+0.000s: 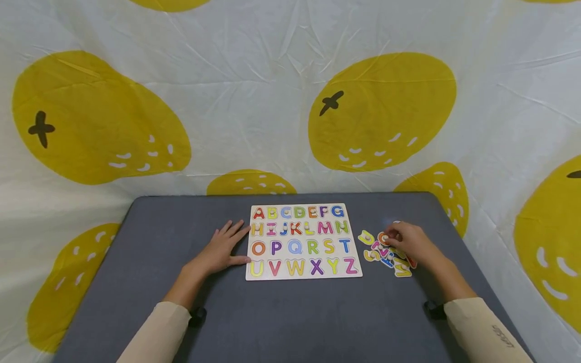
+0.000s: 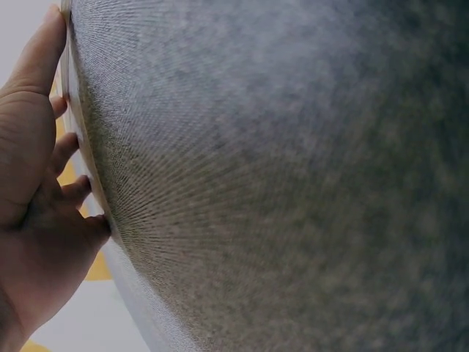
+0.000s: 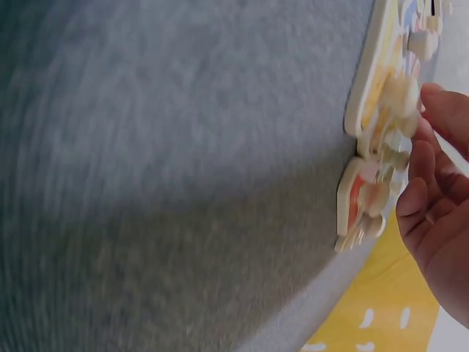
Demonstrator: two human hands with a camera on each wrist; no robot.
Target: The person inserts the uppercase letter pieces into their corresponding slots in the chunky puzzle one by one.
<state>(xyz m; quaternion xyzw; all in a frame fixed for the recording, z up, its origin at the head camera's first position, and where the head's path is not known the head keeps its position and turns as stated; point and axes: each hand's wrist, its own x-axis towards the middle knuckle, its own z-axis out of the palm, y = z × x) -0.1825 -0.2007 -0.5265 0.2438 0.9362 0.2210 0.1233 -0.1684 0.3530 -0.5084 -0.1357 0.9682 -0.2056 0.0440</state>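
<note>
A wooden alphabet puzzle board point(image 1: 285, 275) lies on the grey table. Its upper two rows, A to N, show knobs on the letters; no knobs show in the lower two rows. My left hand point(image 1: 221, 250) lies spread at the board's left side, with thumb and fingertips at its edge. My right hand point(image 1: 410, 245) is over a pile of loose letter pieces, fingers bent, thumb and fingertips right at an orange O piece point(image 1: 382, 239). I cannot tell whether they pinch it. Cream knobs point(image 3: 375, 196) stand up beside these fingers in the right wrist view.
Near the right hand lie a yellow U piece point(image 1: 365, 237), a yellow S-like piece point(image 1: 371, 256), a blue piece point(image 1: 387, 260) and a larger yellow piece point(image 1: 402, 269), some overlapping. Behind the table point(image 1: 290, 322) hangs a white cloth point(image 1: 254, 116) printed with yellow fruit.
</note>
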